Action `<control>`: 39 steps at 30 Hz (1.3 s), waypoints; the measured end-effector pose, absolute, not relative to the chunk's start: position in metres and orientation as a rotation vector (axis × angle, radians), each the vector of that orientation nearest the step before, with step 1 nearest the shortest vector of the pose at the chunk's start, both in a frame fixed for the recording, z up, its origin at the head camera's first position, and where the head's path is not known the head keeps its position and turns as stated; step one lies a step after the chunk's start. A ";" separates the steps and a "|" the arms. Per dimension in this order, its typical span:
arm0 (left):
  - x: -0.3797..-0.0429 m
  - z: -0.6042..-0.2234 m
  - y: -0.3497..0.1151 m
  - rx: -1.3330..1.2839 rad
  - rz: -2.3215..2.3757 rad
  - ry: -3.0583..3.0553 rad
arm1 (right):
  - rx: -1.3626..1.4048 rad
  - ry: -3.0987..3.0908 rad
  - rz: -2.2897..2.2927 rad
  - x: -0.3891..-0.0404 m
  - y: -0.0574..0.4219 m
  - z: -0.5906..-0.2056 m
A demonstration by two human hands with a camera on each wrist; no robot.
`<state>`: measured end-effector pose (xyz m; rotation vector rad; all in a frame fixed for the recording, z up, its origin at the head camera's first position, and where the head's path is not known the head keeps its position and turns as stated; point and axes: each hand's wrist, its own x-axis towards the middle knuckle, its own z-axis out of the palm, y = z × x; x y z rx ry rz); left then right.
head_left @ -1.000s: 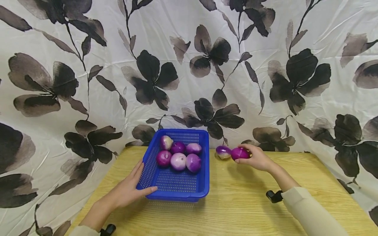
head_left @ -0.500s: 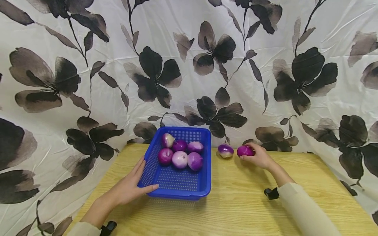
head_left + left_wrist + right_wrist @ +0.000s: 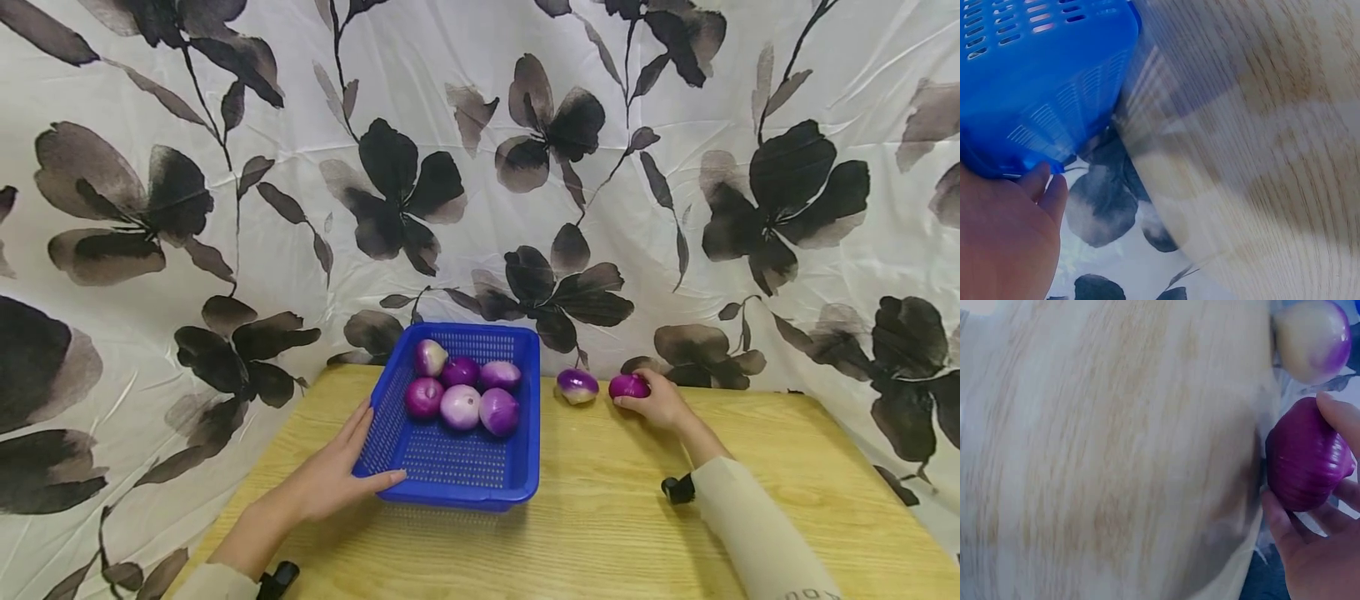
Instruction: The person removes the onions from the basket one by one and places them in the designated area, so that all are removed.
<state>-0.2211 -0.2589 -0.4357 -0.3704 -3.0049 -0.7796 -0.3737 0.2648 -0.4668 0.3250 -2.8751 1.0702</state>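
Observation:
In the head view, a blue plastic basket point(image 3: 457, 494) of perforated mesh holds several red onions point(image 3: 460, 407), grouped toward its back and middle. My left hand point(image 3: 330, 475) rests against the basket's left side, fingers extended along the wall and thumb at the front left corner. Over at the back right, my right hand point(image 3: 663, 407) grips a deep purple onion point(image 3: 628, 387) between thumb and fingers, low at the table. Between basket and right hand lies a purple and white onion point(image 3: 577, 387). The right wrist view shows the gripped onion point(image 3: 1304, 456) up close.
The wooden table point(image 3: 600, 517) stretches in front of and to the right of the basket. A white fabric backdrop point(image 3: 480, 208) with dark flowers hangs directly behind the table's back edge and down its sides.
My right hand has shifted the gripped onion a little to the right, away from the purple and white one that it met before. The left hand stays against the basket. The head view shifts slightly.

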 end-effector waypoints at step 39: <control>-0.220 -0.432 -0.257 -0.368 -0.803 -3.021 | 0.521 -2.805 1.040 -0.320 0.282 -0.441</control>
